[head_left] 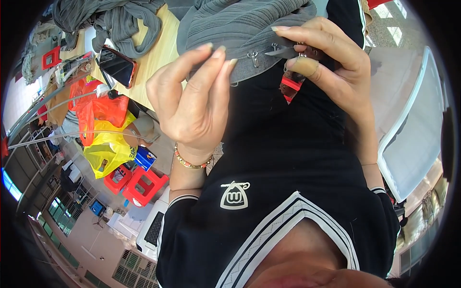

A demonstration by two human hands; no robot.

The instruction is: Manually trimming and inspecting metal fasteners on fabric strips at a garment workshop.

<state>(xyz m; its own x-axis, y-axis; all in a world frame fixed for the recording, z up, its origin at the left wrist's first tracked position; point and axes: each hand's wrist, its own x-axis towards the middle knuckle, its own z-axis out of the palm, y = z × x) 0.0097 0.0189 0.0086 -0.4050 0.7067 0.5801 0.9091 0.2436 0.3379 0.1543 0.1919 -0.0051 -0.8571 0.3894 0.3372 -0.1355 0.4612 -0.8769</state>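
Close in, the left hand (194,103) pinches the hem of the grey ribbed garment (240,29) at chest height, while the right hand (331,57) grips a small metal tool (281,52) against the hem beside a metal clasp (253,58). The work looks midway; how much hem is finished I cannot tell. Farther left, a phone (116,65) lies on the table (156,53).

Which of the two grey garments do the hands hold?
The ribbed grey garment at top centre, pinched by the left hand and right hand; the other grey garment lies untouched on the table.
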